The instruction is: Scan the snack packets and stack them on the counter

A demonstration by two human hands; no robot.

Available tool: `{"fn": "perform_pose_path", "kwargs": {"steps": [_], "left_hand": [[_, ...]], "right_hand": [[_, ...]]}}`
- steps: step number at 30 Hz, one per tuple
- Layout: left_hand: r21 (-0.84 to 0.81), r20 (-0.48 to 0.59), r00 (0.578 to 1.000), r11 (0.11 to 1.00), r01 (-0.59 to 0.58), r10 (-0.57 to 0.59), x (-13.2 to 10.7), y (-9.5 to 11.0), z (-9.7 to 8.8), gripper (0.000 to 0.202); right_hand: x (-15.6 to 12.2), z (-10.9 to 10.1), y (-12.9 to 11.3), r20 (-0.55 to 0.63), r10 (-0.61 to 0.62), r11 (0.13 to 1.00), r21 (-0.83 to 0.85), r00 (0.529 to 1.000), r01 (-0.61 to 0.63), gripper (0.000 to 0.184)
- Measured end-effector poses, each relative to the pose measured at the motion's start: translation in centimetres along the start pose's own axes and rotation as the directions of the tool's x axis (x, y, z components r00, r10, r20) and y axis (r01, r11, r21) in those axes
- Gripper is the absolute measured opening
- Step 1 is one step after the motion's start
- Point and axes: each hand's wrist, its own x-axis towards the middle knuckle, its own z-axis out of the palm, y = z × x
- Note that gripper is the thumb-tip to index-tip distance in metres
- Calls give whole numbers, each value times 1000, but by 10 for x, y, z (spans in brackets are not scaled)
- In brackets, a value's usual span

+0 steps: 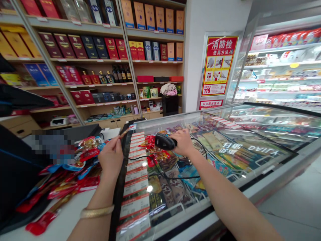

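Near glass [220, 154], left fingers [115, 141] grip something blurred [127, 131], right fingers [179, 134] a partly hidden scanner [164, 141].

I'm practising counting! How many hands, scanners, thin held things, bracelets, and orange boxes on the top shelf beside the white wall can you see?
2 hands: left hand, right hand
1 scanner, in the right hand
1 thin item, in the left hand
1 bracelet
6 orange boxes
Total: 11
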Motion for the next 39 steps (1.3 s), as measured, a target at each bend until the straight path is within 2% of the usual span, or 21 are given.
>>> {"fn": "perform_pose_path", "kwargs": {"steps": [2, 4, 7, 10, 14, 17, 19, 21, 22, 24, 26, 27, 29, 32, 36, 39], "left_hand": [[72, -138, 987, 995, -76, 85, 17, -10, -13, 38], [155, -188, 976, 985, -78, 107, 31, -24, -22, 36], [273, -99, 991, 960, -56, 86, 41, -44, -26, 33], [344, -37, 999, 939, 8, 5, 37, -53, -22, 30], [394, -130, 989, 912, 115, -68, 24, -38, -18, 35], [387, -141, 990, 922, 33, 24, 16, -16, -11, 42], [338, -54, 989, 934, -111, 137, 7, -2, -1, 46], [246, 120, 960, 930, -274, 251, -6, 12, 14, 44], [198, 227, 928, 919, -341, 295, -14, 18, 21, 42], [137, 436, 835, 892, -431, 337, -30, 29, 33, 36], [149, 593, 743, 864, -481, 312, -45, 38, 41, 33], [174, 644, 711, 851, -496, 283, -51, 42, 42, 33], [232, 696, 684, 832, -503, 219, -59, 46, 44, 38], [231, 720, 672, 853, -468, 174, -62, 44, 45, 44], [75, 723, 654, 916, -393, 221, -62, 35, 51, 48], [-47, 705, 644, 926, -375, 297, -62, 30, 55, 47]], "right_hand": [[0, 2, 2, -2, 24, 1000, 5, 1000, -24, 30], [-1, 4, 5, -8, 38, 999, 4, 999, -38, 30], [-1, 7, 9, -9, 52, 999, 4, 999, -52, 31], [-2, 8, 12, -3, 71, 997, 8, 997, -71, 34], [-2, 4, 16, -34, 117, 993, -19, 993, -118, 31], [-2, -1, 18, -76, 190, 980, -45, 979, -194, 30], [-2, -4, 19, -101, 248, 966, -53, 964, -254, 29], [-2, -6, 21, -128, 299, 950, -59, 946, -308, 28], [-2, -6, 23, -142, 319, 942, -63, 937, -331, 28], [-2, -6, 25, -164, 351, 928, -72, 922, -366, 28], [-2, -5, 28, -168, 370, 919, -76, 914, -387, 28], [-2, -5, 28, -165, 377, 916, -76, 911, -393, 28], [-2, -4, 29, -153, 384, 914, -78, 910, -399, 28], [-2, -4, 29, -138, 380, 916, -82, 915, -393, 29], [-3, -5, 28, -129, 377, 918, -79, 917, -388, 27], [-3, -6, 27, -137, 380, 917, -71, 915, -392, 26]]}}
